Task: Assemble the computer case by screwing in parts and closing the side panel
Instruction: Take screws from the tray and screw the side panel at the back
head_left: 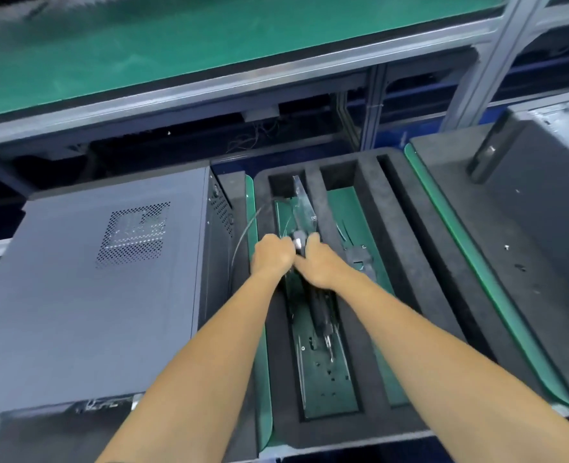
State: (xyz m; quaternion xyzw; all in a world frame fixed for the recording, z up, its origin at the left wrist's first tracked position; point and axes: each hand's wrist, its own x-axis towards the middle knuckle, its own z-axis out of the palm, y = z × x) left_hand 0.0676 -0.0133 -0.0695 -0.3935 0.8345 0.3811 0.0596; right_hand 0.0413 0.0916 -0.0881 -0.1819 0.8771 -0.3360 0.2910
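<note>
A dark grey computer case (86, 289) lies on its side at the left, its vented side panel facing up. Right of it sits a black foam tray (370, 426) with long slots over green bases. Both my hands meet over the left slot. My left hand (271, 257) is curled into a fist around a thin cable that arcs off to the left. My right hand (320, 264) grips a small whitish plug or part (298, 240) and a dark tool or bundle running down the slot. A clear bag (305, 205) sticks up just beyond the hands.
Several small screws (326, 365) lie on the green floor of the left slot. A black part (360, 255) lies in the middle slot. Another dark foam pallet (527, 228) stands at the right. A green conveyor belt (176, 45) on an aluminium frame runs across the back.
</note>
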